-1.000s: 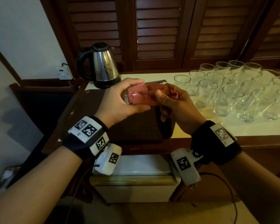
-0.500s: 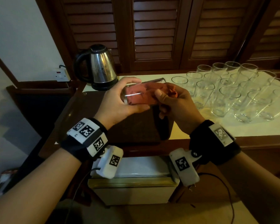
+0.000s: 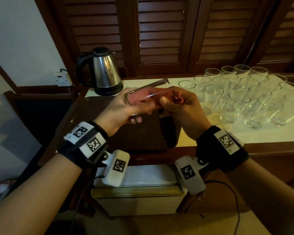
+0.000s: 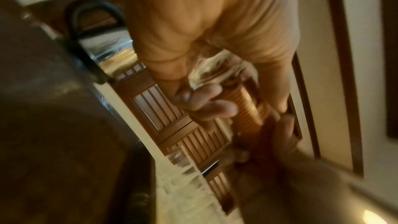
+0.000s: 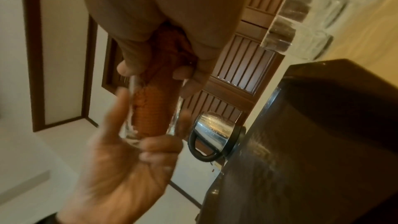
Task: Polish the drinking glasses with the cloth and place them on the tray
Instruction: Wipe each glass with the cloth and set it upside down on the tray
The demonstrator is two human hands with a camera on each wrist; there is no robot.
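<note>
A clear drinking glass (image 3: 148, 94) lies sideways in the air above the dark tray (image 3: 143, 138). My left hand (image 3: 126, 111) grips its base end, with the fingers curled underneath. A red cloth (image 3: 177, 98) fills the inside of the glass, and its bunched end sticks out of the mouth. My right hand (image 3: 172, 106) pinches that end at the rim. In the right wrist view the cloth (image 5: 152, 108) runs down the glass (image 5: 131, 127) to the left hand (image 5: 129, 156). The left wrist view is blurred and shows the glass base (image 4: 215, 72) in my fingers (image 4: 202, 101).
Several upright glasses (image 3: 236, 97) crowd the pale tabletop on the right. A steel kettle (image 3: 105, 72) stands behind the tray at the left, near a wall socket (image 3: 62, 79). Louvred wooden doors back the table. A low white cabinet (image 3: 139, 194) sits under the table edge.
My left hand has rolled the glass, so its fingers now show beneath it and the mouth end has tipped up. The right hand stays at the rim on the cloth.
</note>
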